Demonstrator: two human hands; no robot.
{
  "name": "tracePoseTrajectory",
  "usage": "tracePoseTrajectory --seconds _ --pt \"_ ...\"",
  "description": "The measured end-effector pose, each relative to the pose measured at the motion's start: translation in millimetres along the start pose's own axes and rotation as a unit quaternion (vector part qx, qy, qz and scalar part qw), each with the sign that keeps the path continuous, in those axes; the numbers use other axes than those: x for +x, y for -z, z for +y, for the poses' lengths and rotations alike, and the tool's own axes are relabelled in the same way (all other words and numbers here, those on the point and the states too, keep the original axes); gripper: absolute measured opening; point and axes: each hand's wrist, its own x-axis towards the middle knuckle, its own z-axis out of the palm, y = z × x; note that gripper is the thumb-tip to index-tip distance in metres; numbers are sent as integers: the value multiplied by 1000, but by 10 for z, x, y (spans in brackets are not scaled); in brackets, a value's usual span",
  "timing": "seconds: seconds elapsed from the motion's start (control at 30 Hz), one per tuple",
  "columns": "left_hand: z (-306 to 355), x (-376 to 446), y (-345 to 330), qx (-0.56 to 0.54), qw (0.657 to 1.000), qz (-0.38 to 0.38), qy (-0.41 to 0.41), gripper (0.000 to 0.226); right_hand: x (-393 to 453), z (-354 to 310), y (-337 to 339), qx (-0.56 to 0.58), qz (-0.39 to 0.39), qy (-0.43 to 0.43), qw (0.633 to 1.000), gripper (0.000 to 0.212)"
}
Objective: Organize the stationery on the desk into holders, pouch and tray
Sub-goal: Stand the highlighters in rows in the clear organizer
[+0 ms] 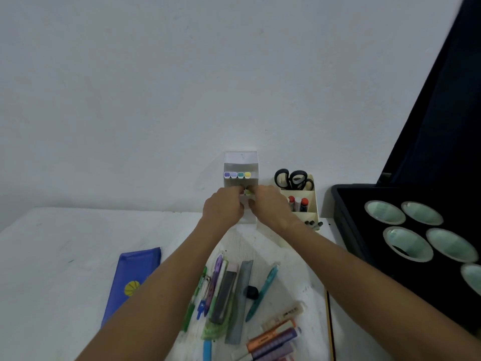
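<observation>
Where the white desk [78, 243] meets the pale wall [156, 87], a white tiered holder [240, 162] stands with four pastel markers [237, 175] in its upper row. Both hands, left hand [224, 207] and right hand [268, 204], curl at its lower row; what they grip is hidden. Loose pens [261, 293] and a blue pouch [131, 277] lie nearer; a cream organizer [311, 204] and black case [390, 230] sit rightward.

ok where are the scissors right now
In the head view, the scissors stand handles-up in the cream organizer's back compartment, right of the white marker holder.
</observation>
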Motion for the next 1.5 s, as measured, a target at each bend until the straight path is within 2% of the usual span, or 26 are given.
tracePoseTrajectory --seconds 0.1,0.2,0.3,0.4,0.5,0.6,0.7,0.87,1.13,1.27,1.37,1.5 --pt "11 -60 51 -1 1000 -7 -25 33 -30 -52 82 38 -15 17 999 31" --pt "28 -256 117 -17 998 38 -42 44 -198 -92 203 82 -4 50 995 42" --pt "19 -580 141 -71 996 33 -34 41 -509 -84 356 73 -26 62 995 43" --pt "14 -934 114 -72 995 -58 -34 26 -922 18 499 17 -174 86 981 34" --pt "53 -1292 18 -67 981 -161 -90 14 -1316 159 524 -57 -322 114 938 27" --pt "105 -1501 -111 -73 960 -236 -133 17 -1480 317 433 -108 -391 94 909 31" --pt "212 -1612 -256 -70 944 -278 -164 21 -1557 437 311 -115 -389 89 910 35" --pt "372 -1657 -354 -49 936 -285 -200 35 -1606 473 208 -115 -352 106 923 28" --pt "584 -1610 -353 73 906 -316 -273 44 -1569 569 260 -109 -328 86 935 22" --pt "646 -1576 -372 96 910 -303 -265 37 -1517 642 323 -94 -301 75 946 16" --pt "613 -1521 -395 88 921 -291 -242 28 -1485 676 409 -64 -296 63 951 20" --pt "509 -1450 -332 31 936 -290 -195 41 -1440 644 604 4 -285 41 958 26"
